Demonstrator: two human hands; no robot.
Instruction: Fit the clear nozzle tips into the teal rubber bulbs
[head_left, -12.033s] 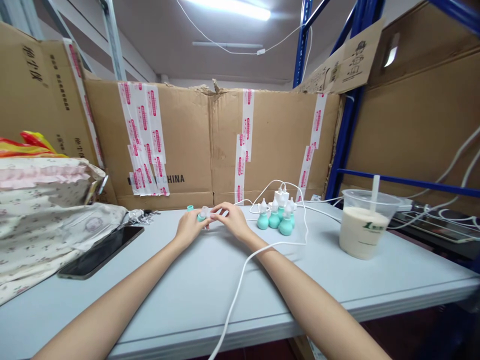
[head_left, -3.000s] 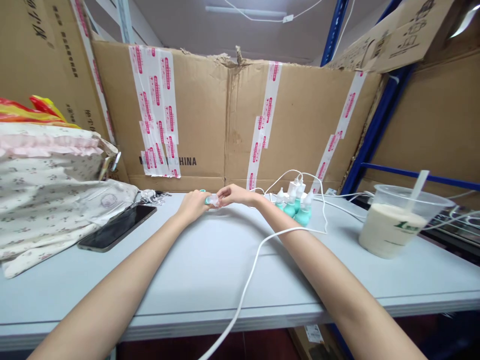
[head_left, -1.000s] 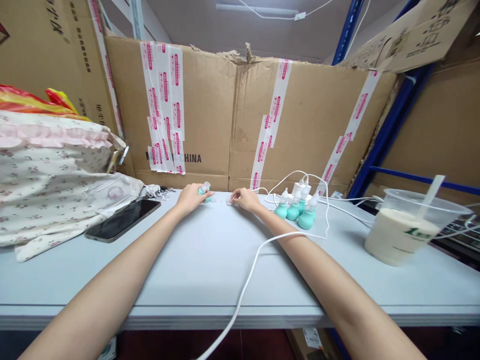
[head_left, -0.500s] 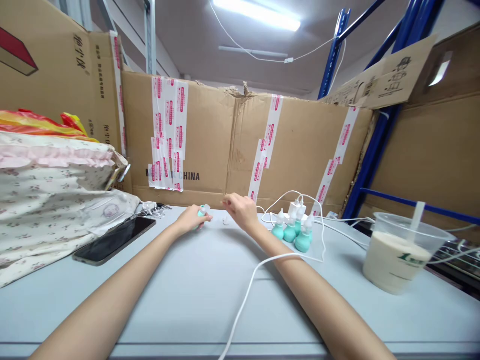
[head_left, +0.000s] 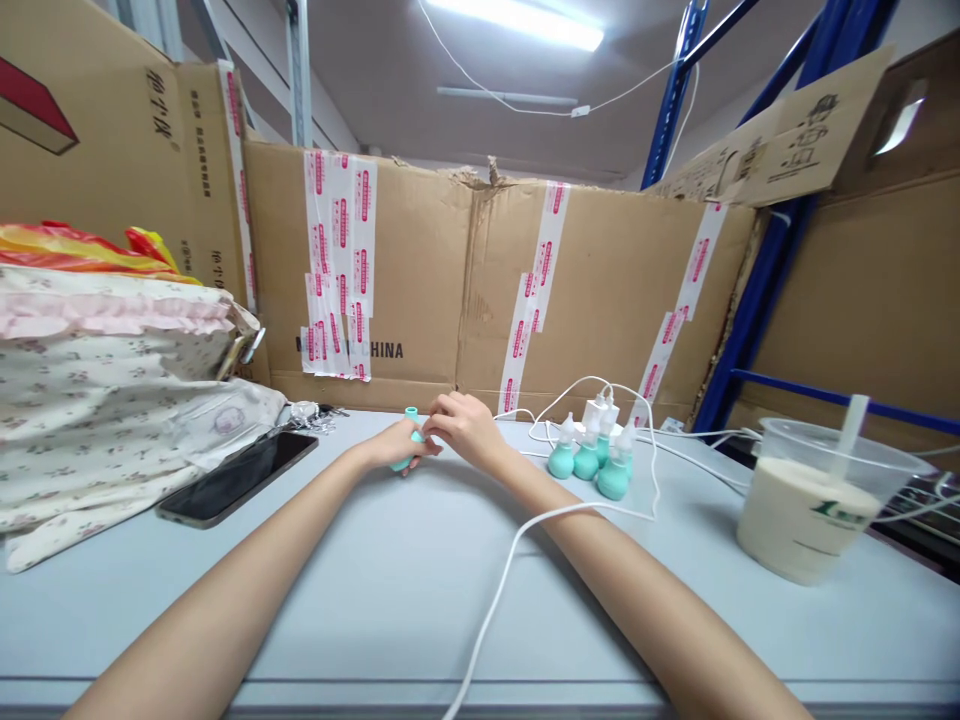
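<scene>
My left hand (head_left: 394, 443) is closed around a teal bulb nasal aspirator (head_left: 412, 413), holding it upright just above the grey table. Its teal open neck shows at the top, while most of the bulb lies behind my fingers. My right hand (head_left: 465, 425) meets the left one at the aspirator, its fingers curled and pinched together. Whatever sits between those right fingertips is hidden. Several more teal aspirators with clear tips (head_left: 587, 457) stand in a cluster to the right of my right forearm.
A white cable (head_left: 495, 590) crosses over my right forearm from a white charger (head_left: 600, 410). On the right stands a lidless plastic cup of milky drink (head_left: 806, 515) with a straw. A phone (head_left: 238, 478) and a floral cloth bag (head_left: 97, 400) lie left; cardboard (head_left: 420, 270) walls the back.
My right hand has moved left and down to meet my left hand. The clear tip seen on the held aspirator no longer shows on its neck. A small clear piece on the table is out of sight.
</scene>
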